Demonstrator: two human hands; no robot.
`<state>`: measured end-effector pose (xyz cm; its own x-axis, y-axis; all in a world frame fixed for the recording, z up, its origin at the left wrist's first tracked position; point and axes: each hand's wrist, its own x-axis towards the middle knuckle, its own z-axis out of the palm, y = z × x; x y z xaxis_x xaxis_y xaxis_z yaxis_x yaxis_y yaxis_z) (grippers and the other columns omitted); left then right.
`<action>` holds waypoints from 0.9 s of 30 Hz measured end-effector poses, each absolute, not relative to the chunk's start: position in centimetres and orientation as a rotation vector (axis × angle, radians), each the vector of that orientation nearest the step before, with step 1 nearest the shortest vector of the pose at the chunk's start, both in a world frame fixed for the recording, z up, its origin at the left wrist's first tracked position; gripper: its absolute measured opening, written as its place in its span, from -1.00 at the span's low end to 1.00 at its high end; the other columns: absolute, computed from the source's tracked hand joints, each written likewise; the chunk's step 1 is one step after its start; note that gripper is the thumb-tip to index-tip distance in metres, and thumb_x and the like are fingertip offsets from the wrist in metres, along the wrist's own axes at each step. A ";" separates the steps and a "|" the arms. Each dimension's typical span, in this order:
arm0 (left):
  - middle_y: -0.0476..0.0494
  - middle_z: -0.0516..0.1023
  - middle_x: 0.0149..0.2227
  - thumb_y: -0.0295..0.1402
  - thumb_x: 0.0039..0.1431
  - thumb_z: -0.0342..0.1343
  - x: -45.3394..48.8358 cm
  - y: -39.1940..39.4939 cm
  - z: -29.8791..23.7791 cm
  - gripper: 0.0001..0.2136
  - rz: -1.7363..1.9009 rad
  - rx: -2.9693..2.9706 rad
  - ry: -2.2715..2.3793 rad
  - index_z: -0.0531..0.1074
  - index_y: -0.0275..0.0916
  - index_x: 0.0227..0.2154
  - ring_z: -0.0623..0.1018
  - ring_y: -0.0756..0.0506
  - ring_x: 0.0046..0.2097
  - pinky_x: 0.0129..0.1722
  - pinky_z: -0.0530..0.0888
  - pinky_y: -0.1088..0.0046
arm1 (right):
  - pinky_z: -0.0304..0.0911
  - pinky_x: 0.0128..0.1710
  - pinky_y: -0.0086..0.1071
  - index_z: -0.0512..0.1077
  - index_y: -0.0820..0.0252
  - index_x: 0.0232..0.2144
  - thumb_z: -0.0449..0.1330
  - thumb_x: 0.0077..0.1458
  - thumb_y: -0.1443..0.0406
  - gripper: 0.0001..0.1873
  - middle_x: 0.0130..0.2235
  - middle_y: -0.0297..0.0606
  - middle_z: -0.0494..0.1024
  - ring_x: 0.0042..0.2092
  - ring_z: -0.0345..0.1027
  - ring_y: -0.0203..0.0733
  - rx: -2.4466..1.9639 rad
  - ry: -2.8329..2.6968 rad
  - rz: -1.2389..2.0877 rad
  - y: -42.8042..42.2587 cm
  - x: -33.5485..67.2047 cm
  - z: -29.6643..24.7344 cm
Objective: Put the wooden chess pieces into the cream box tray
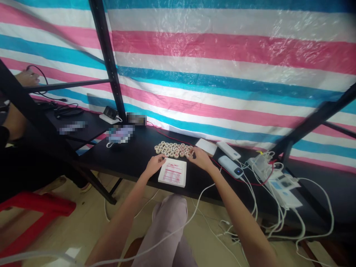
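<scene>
Round wooden Chinese chess pieces [171, 150] lie packed in rows on the black table, with dark and red characters on top. In front of them is a shallow white tray or box lid [172, 172] with pink-red lines drawn on it, like a grid. My left hand [155, 165] is at the tray's upper left corner, thumb and forefinger apart, fingertips close to the nearest row of pieces. At the right end of the rows, my right hand [198, 158] has its thumb and fingers around a piece; the grip is partly hidden.
Right of the pieces are a white flat box [206, 147], two power banks [228, 150] [230, 166] and a power strip [280, 185] with tangled white cables. A phone [110, 112] stands at left. Another person's hand [28, 78] holds a black cable. A red stool [36, 211] is lower left.
</scene>
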<state>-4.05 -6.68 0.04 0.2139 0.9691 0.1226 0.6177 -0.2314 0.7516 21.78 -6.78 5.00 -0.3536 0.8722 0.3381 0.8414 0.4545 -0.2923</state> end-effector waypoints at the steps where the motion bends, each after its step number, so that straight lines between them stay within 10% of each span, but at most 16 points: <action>1: 0.00 0.44 -0.52 -0.17 0.06 -0.06 -4.0 -6.7 0.0 -0.69 0.815 1.923 1.467 0.46 -0.22 -0.25 0.40 -0.02 -0.43 -0.42 0.28 0.51 | 0.17 -0.23 -0.37 0.28 0.18 -0.28 0.09 0.03 0.21 -0.80 -0.26 -0.25 0.42 -0.27 0.28 -0.23 -1.444 -2.170 0.161 -6.9 21.4 5.1; 27: -0.03 0.48 -0.46 -0.18 0.14 -0.12 -3.5 -7.2 0.4 -0.72 0.695 2.136 1.595 0.41 -0.15 -0.21 0.44 -0.04 -0.39 -0.46 0.22 0.53 | 0.11 -0.29 -0.43 0.35 0.13 -0.25 0.07 0.12 0.26 -0.86 -0.29 -0.28 0.48 -0.23 0.32 -0.24 -1.624 -2.111 0.378 -9.2 11.5 1.5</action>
